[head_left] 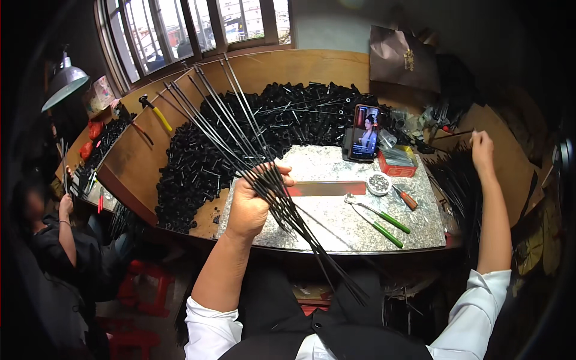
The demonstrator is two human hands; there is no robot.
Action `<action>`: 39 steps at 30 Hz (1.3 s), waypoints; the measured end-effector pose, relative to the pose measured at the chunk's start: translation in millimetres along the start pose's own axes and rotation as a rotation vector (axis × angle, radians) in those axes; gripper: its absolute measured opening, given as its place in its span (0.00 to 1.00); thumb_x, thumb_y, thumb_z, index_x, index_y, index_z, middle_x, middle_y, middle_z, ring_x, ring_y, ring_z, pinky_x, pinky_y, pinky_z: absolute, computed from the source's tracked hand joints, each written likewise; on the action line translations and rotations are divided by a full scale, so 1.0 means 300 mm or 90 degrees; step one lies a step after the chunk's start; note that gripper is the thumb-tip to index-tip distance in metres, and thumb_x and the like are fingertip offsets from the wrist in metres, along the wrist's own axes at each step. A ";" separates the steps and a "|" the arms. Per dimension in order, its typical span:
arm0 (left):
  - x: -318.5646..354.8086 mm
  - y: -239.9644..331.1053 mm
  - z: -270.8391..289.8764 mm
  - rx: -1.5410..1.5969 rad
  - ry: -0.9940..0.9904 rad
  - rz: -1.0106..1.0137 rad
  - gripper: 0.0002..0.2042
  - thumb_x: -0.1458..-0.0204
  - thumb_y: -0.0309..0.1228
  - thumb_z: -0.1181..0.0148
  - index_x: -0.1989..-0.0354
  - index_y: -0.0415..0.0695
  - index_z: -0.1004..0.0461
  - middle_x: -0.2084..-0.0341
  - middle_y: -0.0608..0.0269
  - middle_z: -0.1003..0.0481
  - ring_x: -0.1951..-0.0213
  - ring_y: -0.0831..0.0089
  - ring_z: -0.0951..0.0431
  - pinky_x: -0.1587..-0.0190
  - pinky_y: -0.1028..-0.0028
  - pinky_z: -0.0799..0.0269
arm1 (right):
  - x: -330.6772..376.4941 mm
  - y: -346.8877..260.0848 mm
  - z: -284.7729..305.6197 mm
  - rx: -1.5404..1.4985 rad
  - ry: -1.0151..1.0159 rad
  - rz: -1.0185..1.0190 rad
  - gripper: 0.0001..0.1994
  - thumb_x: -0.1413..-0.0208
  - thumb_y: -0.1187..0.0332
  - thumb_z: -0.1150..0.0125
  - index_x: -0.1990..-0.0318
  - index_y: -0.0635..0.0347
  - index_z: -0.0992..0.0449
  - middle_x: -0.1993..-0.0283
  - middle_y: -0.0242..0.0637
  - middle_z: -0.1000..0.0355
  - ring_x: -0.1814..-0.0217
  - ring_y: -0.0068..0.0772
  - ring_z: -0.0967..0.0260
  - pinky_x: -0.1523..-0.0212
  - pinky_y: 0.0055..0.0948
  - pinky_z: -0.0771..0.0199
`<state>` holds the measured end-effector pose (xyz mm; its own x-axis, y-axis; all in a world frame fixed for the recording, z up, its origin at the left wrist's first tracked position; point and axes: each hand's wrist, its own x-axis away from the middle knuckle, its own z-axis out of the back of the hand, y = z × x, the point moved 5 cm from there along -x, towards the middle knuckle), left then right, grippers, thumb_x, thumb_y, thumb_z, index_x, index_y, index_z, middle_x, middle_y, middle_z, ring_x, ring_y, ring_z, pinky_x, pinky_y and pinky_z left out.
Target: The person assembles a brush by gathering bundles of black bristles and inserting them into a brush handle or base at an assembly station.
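Left hand (252, 204): clenched around thin rods (292, 221), long axis eleven to five o'clock; nearer hand. Right hand (482, 149): two o'clock, well apart, beside dark rod pile (454, 180); fingers bunched, contents cannot be told. Speckled slab (318, 225): beneath; green-handled pliers (393, 222), four o'clock. Window (201, 33): eleven.

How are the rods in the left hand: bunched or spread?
Partly spread: the rods bunch together at the left hand, while their upper ends fan apart.

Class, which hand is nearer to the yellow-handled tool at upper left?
Left. The left hand, around thin rods, is below and right of the yellow-handled tool in the picture; the right hand is much farther off, at the far right.
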<state>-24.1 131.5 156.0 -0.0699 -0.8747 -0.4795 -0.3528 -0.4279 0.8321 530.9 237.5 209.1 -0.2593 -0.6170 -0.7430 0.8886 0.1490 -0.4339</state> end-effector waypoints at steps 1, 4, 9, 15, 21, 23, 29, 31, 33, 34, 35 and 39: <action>0.003 0.002 0.008 -0.006 0.017 0.006 0.11 0.49 0.15 0.44 0.57 0.35 0.27 0.65 0.58 0.23 0.60 0.70 0.21 0.55 0.71 0.22 | 0.045 0.024 -0.017 0.000 0.000 -0.007 0.14 0.41 0.63 0.48 0.73 0.66 0.30 0.76 0.44 0.30 0.69 0.38 0.30 0.67 0.40 0.33; -0.010 0.001 -0.007 -0.019 0.041 -0.007 0.12 0.49 0.24 0.38 0.57 0.34 0.27 0.68 0.55 0.22 0.63 0.68 0.21 0.56 0.72 0.25 | 0.208 0.182 -0.125 0.490 -0.199 -0.146 0.11 0.46 0.64 0.42 0.64 0.64 0.27 0.59 0.52 0.29 0.55 0.51 0.28 0.59 0.41 0.27; -0.015 -0.009 -0.067 -0.025 0.060 0.000 0.08 0.50 0.19 0.39 0.61 0.38 0.27 0.66 0.55 0.21 0.62 0.68 0.20 0.57 0.71 0.22 | 0.386 -0.375 -0.254 0.167 -0.346 0.053 0.10 0.47 0.65 0.41 0.69 0.66 0.25 0.63 0.52 0.27 0.58 0.51 0.28 0.59 0.43 0.29; -0.022 -0.036 -0.108 -0.100 0.037 0.008 0.09 0.51 0.16 0.40 0.61 0.37 0.25 0.63 0.56 0.21 0.62 0.73 0.21 0.59 0.75 0.23 | 0.581 -0.971 -0.290 -0.543 -0.720 -0.044 0.13 0.41 0.61 0.43 0.66 0.62 0.22 0.78 0.28 0.31 0.77 0.15 0.37 0.76 0.20 0.36; -0.019 0.006 -0.149 -0.060 0.030 0.045 0.07 0.54 0.19 0.37 0.65 0.38 0.23 0.62 0.49 0.22 0.66 0.71 0.21 0.62 0.71 0.21 | 0.601 -1.069 -0.299 -0.679 -0.737 -0.070 0.13 0.42 0.60 0.42 0.68 0.62 0.22 0.81 0.26 0.33 0.80 0.14 0.37 0.81 0.17 0.35; -0.012 0.008 -0.132 -0.046 0.028 0.051 0.07 0.54 0.19 0.37 0.65 0.37 0.23 0.62 0.50 0.22 0.66 0.71 0.21 0.61 0.71 0.21 | 0.607 -1.087 -0.290 -0.690 -0.734 -0.080 0.13 0.42 0.60 0.42 0.69 0.61 0.22 0.81 0.26 0.33 0.81 0.13 0.38 0.81 0.17 0.35; -0.008 0.003 -0.091 -0.076 0.045 -0.006 0.07 0.54 0.20 0.37 0.64 0.37 0.22 0.63 0.53 0.21 0.66 0.73 0.21 0.62 0.73 0.22 | 0.606 -1.144 -0.253 -0.651 -0.698 -0.031 0.12 0.43 0.63 0.42 0.70 0.62 0.22 0.81 0.25 0.34 0.82 0.12 0.39 0.82 0.15 0.38; -0.007 0.004 -0.086 -0.076 0.052 0.013 0.08 0.54 0.19 0.37 0.64 0.38 0.22 0.63 0.54 0.21 0.66 0.75 0.21 0.61 0.75 0.23 | 0.601 -1.148 -0.246 -0.625 -0.689 -0.011 0.10 0.43 0.65 0.41 0.70 0.63 0.23 0.80 0.26 0.33 0.82 0.12 0.39 0.82 0.14 0.39; -0.008 0.010 -0.089 -0.078 0.056 0.025 0.08 0.54 0.19 0.37 0.64 0.39 0.22 0.64 0.54 0.21 0.65 0.75 0.21 0.61 0.76 0.24 | 0.584 -1.131 -0.240 -0.650 -0.660 -0.061 0.10 0.43 0.65 0.41 0.71 0.63 0.23 0.80 0.26 0.32 0.82 0.11 0.38 0.83 0.14 0.39; -0.006 0.013 -0.082 -0.086 0.066 0.038 0.08 0.54 0.18 0.38 0.64 0.39 0.22 0.64 0.55 0.21 0.65 0.75 0.22 0.60 0.77 0.24 | 0.567 -1.125 -0.236 -0.637 -0.638 -0.053 0.11 0.43 0.65 0.40 0.72 0.63 0.24 0.80 0.27 0.32 0.82 0.12 0.38 0.82 0.14 0.39; -0.006 0.017 -0.073 -0.102 0.058 0.043 0.08 0.53 0.18 0.38 0.64 0.40 0.22 0.64 0.54 0.21 0.64 0.75 0.22 0.59 0.76 0.24 | 0.550 -1.114 -0.234 -0.670 -0.610 -0.070 0.11 0.42 0.65 0.42 0.72 0.63 0.26 0.80 0.28 0.32 0.83 0.13 0.38 0.81 0.14 0.38; 0.001 0.011 -0.048 -0.075 0.049 0.009 0.07 0.52 0.16 0.39 0.64 0.37 0.25 0.64 0.52 0.21 0.64 0.72 0.20 0.60 0.74 0.21 | 0.409 -1.001 -0.194 -0.715 -0.454 -0.132 0.09 0.36 0.65 0.53 0.65 0.61 0.34 0.71 0.33 0.31 0.76 0.23 0.29 0.76 0.22 0.26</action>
<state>-11.8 126.5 162.8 -0.0006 -0.8939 -0.4482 -0.2400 -0.4350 0.8679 210.3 162.0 218.5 0.2074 -0.9184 -0.3370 -0.0196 0.3405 -0.9400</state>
